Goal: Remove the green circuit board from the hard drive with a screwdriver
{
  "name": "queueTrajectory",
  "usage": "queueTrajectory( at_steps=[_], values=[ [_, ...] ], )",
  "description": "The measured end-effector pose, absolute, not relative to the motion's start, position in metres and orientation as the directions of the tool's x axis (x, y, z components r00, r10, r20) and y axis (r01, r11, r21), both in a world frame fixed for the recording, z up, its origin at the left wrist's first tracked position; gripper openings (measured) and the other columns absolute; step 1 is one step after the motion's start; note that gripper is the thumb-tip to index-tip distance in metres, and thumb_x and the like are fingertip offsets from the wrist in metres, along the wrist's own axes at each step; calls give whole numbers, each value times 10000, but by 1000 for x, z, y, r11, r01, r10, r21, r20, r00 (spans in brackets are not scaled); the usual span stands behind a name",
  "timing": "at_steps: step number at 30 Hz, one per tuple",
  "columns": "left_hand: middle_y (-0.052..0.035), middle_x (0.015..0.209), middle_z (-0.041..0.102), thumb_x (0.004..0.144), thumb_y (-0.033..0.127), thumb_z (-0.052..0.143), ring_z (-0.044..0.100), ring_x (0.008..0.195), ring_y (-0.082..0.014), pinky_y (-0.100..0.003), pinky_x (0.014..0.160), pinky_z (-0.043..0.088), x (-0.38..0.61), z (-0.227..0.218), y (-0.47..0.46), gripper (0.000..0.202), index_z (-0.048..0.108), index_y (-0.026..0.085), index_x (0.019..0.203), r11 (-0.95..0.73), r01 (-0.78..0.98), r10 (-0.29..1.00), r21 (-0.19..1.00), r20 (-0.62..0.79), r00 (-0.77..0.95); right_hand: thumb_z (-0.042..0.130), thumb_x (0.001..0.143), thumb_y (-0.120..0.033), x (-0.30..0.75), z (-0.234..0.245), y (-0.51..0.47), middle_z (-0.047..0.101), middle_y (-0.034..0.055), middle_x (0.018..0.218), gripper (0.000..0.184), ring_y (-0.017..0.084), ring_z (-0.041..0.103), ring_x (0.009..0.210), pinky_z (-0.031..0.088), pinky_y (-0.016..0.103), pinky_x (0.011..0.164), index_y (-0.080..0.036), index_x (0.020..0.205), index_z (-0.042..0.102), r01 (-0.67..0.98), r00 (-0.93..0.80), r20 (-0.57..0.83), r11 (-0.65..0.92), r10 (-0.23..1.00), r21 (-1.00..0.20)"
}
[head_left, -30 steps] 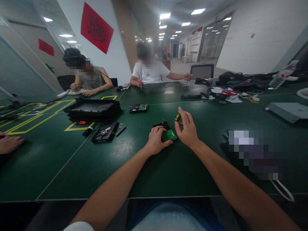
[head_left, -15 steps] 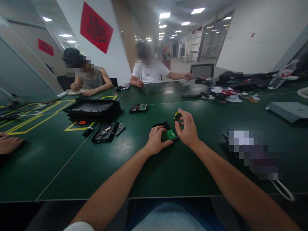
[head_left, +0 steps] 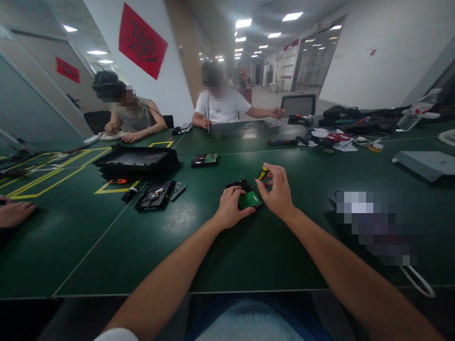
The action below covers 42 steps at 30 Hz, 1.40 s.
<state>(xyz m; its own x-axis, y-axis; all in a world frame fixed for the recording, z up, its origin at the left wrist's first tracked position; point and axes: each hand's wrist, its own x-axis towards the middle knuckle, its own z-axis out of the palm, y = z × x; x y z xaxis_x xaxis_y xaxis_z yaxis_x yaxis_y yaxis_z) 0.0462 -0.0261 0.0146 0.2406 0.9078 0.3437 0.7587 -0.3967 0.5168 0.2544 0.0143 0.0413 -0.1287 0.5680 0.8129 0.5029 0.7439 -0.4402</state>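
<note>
A hard drive point(head_left: 250, 200) with a green circuit board facing up lies on the green table in front of me. My left hand point(head_left: 231, 205) grips it from the left, fingers over its top and thumb along the near edge. Just right of the drive, my right hand point(head_left: 276, 189) pinches a short black-and-yellow screwdriver point(head_left: 263, 172) by its handle between thumb and fingers. The screwdriver's tip is hidden or too small to make out, so I cannot tell whether it touches the drive.
Left of the drive lie a black drive casing point(head_left: 155, 196), a loose circuit board point(head_left: 178, 191) and a black tray point(head_left: 137, 158). Another hard drive point(head_left: 205, 160) sits farther back. A grey metal box point(head_left: 426, 164) stands at right. Two people sit opposite; another person's hand point(head_left: 16, 213) rests at left.
The screwdriver handle has turned and tilted slightly in my right hand, showing more yellow. My left hand and the hard drive stay where they were.
</note>
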Motion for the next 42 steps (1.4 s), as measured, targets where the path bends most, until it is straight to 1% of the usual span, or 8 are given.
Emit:
queueTrajectory(
  at_steps=[6,11,18,26,29,35,39,42],
  values=[
    [-122,1435,585,809,513,854,497,1389,-361,-560,1174,435,46,14,-26,589,642,241,1286,-387,762,912,519,335,236,568,997,-207,254,43,13,504,139,1398,661,243,680,1031,703,425,779,-346,1609,361,502,-143,808,745,572,-439],
    [-125,1441,583,809,504,856,495,1387,-360,-559,1177,432,46,14,-26,592,641,237,1293,-389,758,911,523,339,234,608,993,-235,254,42,14,504,124,1392,659,224,695,979,704,401,731,-356,1598,375,493,-137,807,746,574,-447],
    [-118,1447,576,798,510,860,490,1393,-369,-577,1172,433,45,12,-25,587,645,254,1281,-392,754,911,527,338,237,589,987,-208,255,40,14,491,136,1434,667,241,698,1030,705,426,774,-344,1599,363,482,-146,803,751,577,-452],
    [-122,1432,587,794,519,864,502,1380,-361,-566,1173,431,45,10,-24,590,648,250,1272,-400,756,905,518,354,236,592,986,-213,254,42,14,507,131,1411,648,232,694,1009,702,403,740,-344,1585,382,482,-142,807,752,574,-450],
    [-125,1436,585,799,525,859,497,1387,-365,-572,1169,434,45,9,-24,592,646,250,1278,-397,754,907,524,347,237,580,995,-218,253,42,14,515,132,1425,646,241,698,1026,703,419,763,-346,1594,374,481,-139,811,754,569,-447],
    [-124,1441,583,800,512,862,495,1392,-365,-571,1169,436,45,11,-25,579,648,251,1271,-391,756,910,526,344,231,607,1004,-278,255,41,14,526,131,1404,633,241,688,980,702,463,819,-350,1594,391,498,-139,804,742,579,-448],
    [-121,1449,581,800,503,863,495,1396,-363,-572,1171,433,45,10,-24,574,649,253,1271,-390,759,910,522,342,233,569,1013,-258,254,42,13,512,134,1447,658,265,680,1076,694,472,857,-357,1626,351,506,-143,797,735,587,-450],
    [-124,1437,590,803,498,859,499,1392,-360,-566,1168,437,44,9,-24,567,649,244,1265,-398,758,907,517,346,240,560,1012,-239,253,42,13,516,136,1443,661,258,689,1050,690,475,863,-357,1627,346,509,-135,796,730,590,-455]
  ],
)
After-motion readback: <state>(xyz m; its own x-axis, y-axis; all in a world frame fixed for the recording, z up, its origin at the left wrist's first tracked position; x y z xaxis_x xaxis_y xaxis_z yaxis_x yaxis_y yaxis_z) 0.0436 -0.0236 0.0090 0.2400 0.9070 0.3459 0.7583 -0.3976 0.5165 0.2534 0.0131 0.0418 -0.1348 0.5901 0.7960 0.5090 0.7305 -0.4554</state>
